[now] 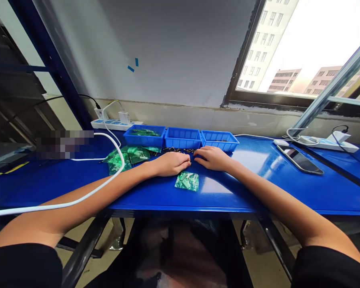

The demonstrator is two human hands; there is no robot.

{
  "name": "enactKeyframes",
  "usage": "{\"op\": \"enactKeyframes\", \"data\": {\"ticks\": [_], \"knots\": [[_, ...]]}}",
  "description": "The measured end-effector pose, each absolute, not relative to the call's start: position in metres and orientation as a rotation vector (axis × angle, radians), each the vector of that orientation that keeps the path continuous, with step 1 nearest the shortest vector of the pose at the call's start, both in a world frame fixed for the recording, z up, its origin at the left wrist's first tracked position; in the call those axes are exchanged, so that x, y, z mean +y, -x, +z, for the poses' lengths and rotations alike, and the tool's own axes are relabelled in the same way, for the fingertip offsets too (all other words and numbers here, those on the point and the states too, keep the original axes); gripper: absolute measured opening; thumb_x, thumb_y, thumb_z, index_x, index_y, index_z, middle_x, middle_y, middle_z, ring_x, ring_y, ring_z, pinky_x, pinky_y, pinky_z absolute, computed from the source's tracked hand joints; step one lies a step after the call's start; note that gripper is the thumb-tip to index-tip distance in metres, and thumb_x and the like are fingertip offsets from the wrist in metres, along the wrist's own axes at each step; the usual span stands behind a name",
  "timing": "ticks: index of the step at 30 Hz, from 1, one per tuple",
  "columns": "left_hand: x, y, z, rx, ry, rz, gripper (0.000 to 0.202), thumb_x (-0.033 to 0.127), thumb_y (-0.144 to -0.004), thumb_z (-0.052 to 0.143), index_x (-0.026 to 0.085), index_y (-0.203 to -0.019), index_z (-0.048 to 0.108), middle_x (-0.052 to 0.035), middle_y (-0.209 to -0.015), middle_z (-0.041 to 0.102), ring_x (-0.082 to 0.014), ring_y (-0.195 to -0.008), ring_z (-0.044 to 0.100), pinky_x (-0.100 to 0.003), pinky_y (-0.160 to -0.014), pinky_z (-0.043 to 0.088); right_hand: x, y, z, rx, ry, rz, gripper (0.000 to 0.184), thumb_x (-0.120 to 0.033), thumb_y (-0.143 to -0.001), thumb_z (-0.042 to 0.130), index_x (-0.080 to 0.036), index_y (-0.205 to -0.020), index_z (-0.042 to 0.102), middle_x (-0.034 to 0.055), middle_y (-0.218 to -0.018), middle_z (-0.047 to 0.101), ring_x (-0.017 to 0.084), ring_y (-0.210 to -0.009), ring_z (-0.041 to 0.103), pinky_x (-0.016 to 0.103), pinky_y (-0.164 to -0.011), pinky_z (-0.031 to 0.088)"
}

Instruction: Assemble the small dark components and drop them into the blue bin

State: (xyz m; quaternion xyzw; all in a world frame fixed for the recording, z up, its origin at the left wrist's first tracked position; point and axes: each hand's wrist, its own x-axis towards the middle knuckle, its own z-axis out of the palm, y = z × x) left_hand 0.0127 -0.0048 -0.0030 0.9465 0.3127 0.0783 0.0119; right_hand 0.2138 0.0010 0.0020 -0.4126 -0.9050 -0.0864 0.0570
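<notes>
Blue table [156, 200] against a grey wall [180, 56]: left hand [172, 163] and right hand [212, 158] close together, both curled; anything held, indiscernible. Green packet [187, 181] just before them; dark pieces [177, 150], partly hidden, beyond; then three bins [183, 143]. Window [315, 44], upper right, cut off; pixelated patch [63, 145], left.

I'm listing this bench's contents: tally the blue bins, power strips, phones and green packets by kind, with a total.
Blue bins: 3
Power strips: 2
Phone: 1
Green packet lying apart: 1
Total: 7, leaving out heaped packets and binned packets, too overlapped to count.
</notes>
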Motion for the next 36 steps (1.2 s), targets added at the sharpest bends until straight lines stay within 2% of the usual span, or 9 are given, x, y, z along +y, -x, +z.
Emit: {"op": "enactKeyframes", "data": {"ticks": [15, 23, 36], "knots": [[-0.0054, -0.0126, -0.0022, 0.984, -2.911, 0.257, 0.019, 0.029, -0.090, 0.041, 0.018, -0.094, 0.056, -0.0028, -0.084, 0.066, -0.0168, -0.075, 0.061, -0.024, -0.064, 0.040, 0.0019, -0.2138, 0.0018, -2.736, 1.251, -0.269, 0.024, -0.028, -0.090, 0.046, -0.019, -0.106, 0.062, 0.0072, -0.099, 0.068, 0.020, -0.094, 0.062, 0.030, -0.079, 0.044], [-0.0051, -0.0118, -0.0030, 0.967, -2.889, 0.264, 0.019, 0.024, -0.087, 0.043, 0.018, -0.101, 0.056, -0.0029, -0.089, 0.067, -0.0166, -0.078, 0.062, -0.024, -0.067, 0.042, 0.0005, -0.2132, 0.0026, -2.739, 1.266, -0.261, 0.025, -0.028, -0.090, 0.046, -0.019, -0.107, 0.061, 0.0074, -0.101, 0.068, 0.021, -0.095, 0.062, 0.031, -0.080, 0.044], [-0.0043, -0.0110, -0.0034, 0.936, -2.871, 0.293, 0.021, 0.021, -0.085, 0.044, 0.019, -0.102, 0.056, -0.0022, -0.090, 0.067, -0.0153, -0.077, 0.062, -0.022, -0.067, 0.042, 0.0019, -0.2143, 0.0015, -2.739, 1.248, -0.261, 0.025, -0.027, -0.089, 0.045, -0.019, -0.106, 0.062, 0.0076, -0.100, 0.068, 0.020, -0.093, 0.062, 0.030, -0.078, 0.044]]}}
